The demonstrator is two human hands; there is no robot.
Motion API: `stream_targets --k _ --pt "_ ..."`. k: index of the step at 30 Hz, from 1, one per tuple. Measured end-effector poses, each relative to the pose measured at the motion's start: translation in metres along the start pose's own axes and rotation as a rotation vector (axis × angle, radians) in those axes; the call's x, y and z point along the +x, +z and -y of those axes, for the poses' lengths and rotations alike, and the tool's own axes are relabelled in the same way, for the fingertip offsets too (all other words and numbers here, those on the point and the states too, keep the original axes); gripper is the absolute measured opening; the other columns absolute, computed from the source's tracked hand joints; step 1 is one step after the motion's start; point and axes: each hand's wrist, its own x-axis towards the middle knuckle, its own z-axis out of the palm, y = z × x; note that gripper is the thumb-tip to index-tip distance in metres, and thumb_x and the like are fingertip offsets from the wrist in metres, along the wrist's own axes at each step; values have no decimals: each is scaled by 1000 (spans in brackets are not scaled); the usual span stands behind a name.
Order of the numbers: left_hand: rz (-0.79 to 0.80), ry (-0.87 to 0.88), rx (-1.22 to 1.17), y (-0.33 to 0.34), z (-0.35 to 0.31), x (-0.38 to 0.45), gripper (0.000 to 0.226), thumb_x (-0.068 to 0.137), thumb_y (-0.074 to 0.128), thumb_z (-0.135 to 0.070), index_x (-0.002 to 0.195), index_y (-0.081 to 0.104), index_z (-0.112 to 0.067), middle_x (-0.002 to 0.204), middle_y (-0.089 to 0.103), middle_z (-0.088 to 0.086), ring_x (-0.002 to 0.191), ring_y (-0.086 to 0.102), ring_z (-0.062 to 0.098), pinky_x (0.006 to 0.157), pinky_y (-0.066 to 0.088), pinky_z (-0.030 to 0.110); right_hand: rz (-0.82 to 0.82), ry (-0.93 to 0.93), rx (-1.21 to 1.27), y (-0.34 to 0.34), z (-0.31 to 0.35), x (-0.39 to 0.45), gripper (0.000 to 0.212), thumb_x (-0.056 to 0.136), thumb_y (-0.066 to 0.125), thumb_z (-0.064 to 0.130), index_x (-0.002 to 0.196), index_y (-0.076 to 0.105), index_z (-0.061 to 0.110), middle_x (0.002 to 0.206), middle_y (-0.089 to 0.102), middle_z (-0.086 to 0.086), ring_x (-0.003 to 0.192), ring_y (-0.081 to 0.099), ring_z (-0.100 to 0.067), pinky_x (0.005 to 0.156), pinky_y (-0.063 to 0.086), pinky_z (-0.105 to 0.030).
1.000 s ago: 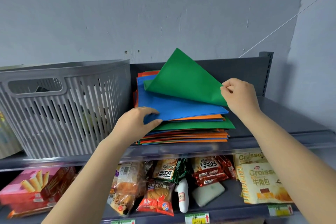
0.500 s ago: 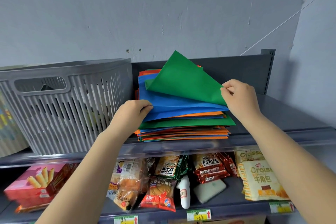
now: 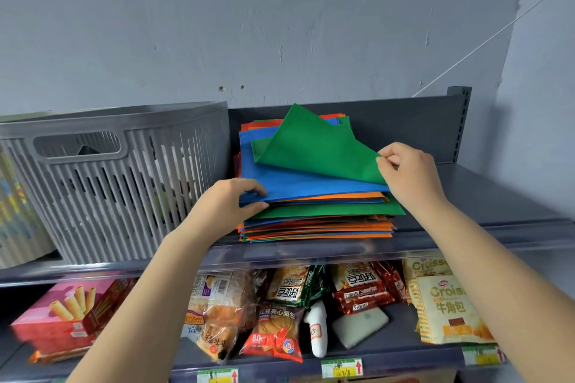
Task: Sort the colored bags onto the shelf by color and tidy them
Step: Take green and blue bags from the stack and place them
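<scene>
A stack of flat colored bags (image 3: 317,224), mixed orange, blue and green, lies on the upper shelf (image 3: 497,205). The top green bag (image 3: 314,146) is peeled up and folded back; my right hand (image 3: 407,174) pinches its near right corner. Under it lies a blue bag (image 3: 298,183). My left hand (image 3: 230,205) grips the blue bag's front left corner, thumb on top and fingers beneath, lifting that edge slightly off the orange bag (image 3: 348,196) below.
A grey slatted plastic basket (image 3: 118,180) stands directly left of the stack. The shelf surface right of the stack is bare, with a dark back panel (image 3: 404,127) behind. Below, a lower shelf holds snack packets (image 3: 280,329) and a pink box (image 3: 62,317).
My left hand slid from resting on the blue bag to gripping its front left corner. The right hand keeps holding the green bag's corner. The view shifted slightly.
</scene>
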Motion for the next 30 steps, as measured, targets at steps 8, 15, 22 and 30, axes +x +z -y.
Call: stream_targets --k 8,15,22,30 --pt "-451 -132 -14 5 -3 9 29 87 65 -19 111 59 -4 107 56 9 90 54 22 80 45 32 6 -1 -8 -2 4 0 17 94 54 13 103 66 5 96 71 -8 83 66 -24 74 51 -28" --pt "-306 -460 -219 3 -6 23 52 91 49 -51 81 63 -2 74 67 11 68 58 21 59 40 29 219 95 -21 -13 -4 -6 29 76 69 50 88 68 24 96 69 7 94 62 -13 82 53 -39" --pt "-121 -768 -722 -9 -14 31 56 91 44 -59 86 58 -5 66 69 10 53 60 20 48 39 24 340 337 64 -20 -18 -4 57 80 53 64 110 63 17 114 62 1 102 53 -16 85 41 -32" --pt "-102 -547 -301 1 -20 22 5 89 60 -3 91 62 -7 95 65 17 73 64 30 70 57 43 329 600 256 -18 -34 7 56 77 77 24 120 59 -7 118 61 -24 94 61 -34 67 52 -39"
